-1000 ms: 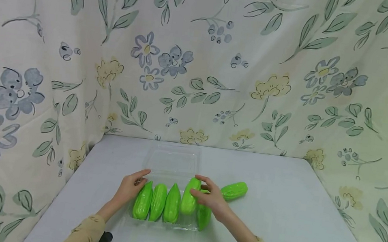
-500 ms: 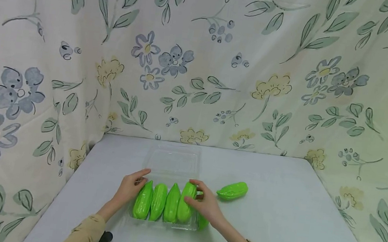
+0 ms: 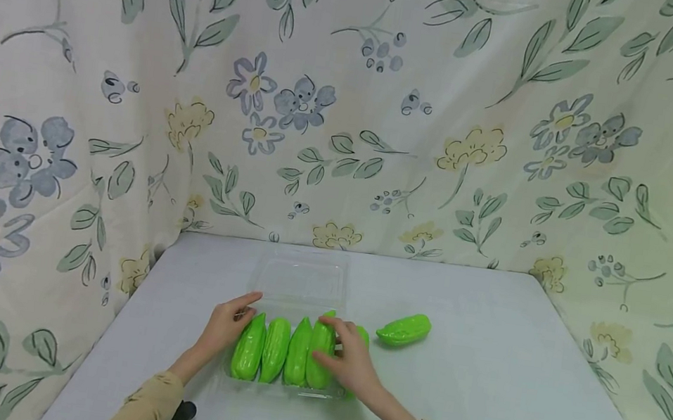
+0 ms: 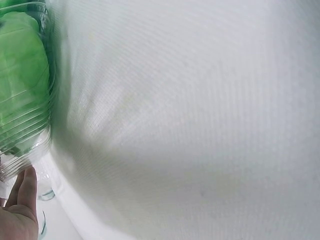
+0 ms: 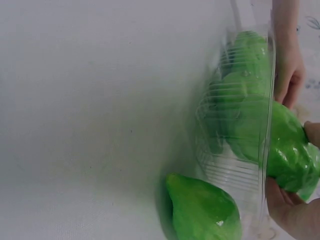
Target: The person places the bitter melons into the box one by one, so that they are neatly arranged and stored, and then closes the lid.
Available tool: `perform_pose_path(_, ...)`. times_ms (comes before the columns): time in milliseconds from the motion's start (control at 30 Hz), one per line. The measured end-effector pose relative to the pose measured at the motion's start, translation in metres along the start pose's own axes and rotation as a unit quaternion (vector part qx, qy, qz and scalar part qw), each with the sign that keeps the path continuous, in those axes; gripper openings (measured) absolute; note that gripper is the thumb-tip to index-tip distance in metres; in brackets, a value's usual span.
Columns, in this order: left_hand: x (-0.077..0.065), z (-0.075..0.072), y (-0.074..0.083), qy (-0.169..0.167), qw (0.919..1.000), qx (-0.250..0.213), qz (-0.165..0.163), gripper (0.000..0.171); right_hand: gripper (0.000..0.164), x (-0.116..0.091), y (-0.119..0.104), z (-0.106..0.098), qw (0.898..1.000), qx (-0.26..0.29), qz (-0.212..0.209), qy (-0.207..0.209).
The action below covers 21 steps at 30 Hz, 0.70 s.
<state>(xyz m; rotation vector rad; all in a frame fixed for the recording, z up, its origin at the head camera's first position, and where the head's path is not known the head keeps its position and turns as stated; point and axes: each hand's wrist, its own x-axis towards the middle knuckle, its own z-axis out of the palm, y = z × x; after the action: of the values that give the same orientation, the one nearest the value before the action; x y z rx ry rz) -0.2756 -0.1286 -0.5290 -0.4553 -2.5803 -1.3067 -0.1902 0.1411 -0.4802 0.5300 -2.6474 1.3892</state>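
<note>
A clear plastic clamshell box [image 3: 321, 394] lies on the table with its lid [image 3: 300, 280] folded back. Three glossy green bitter melons [image 3: 274, 351] stand side by side in it. My right hand [image 3: 354, 365] grips another bitter melon [image 3: 318, 364] between thumb and fingers, at the box's right end. In the right wrist view this held bitter melon [image 5: 292, 150] sticks up tilted over the rim. My left hand [image 3: 228, 323] holds the box's back left corner; its fingers [image 4: 27, 192] show against the ribbed corner in the left wrist view.
One loose bitter melon [image 3: 403, 330] lies on the white table [image 3: 477, 399] to the right of the box. Another bitter melon [image 3: 363, 335] beside the box is partly hidden behind my right hand. A floral curtain [image 3: 351, 98] hangs behind the table.
My right hand has moved left and brought the held bitter melon down against the third one in the box. The left hand stays at the box corner.
</note>
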Motion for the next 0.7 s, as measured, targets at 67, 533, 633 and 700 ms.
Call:
perform_pose_path(67,0.0001,0.0004,-0.0002,0.003,1.0000,-0.003,0.005,0.036,0.055,-0.0002,-0.0009,0.0006,1.000,-0.003,0.002,-0.001)
perform_pose_path(533,0.0004,0.0016,-0.0034,0.007,0.9999,0.006,0.012,0.036,0.060,-0.0038,-0.0025,-0.0005,0.999,-0.035,-0.001,0.025)
perform_pose_path(633,0.0005,0.0010,-0.0031,0.001,1.0000,0.005,0.004,0.036,0.060,-0.0049,-0.0007,-0.0017,0.999,-0.031,-0.005,0.037)
perform_pose_path(700,0.0005,0.0007,-0.0026,-0.001,1.0000,0.004,0.002,0.037,0.060,-0.0058,0.0002,-0.0028,0.999,-0.026,-0.006,0.043)
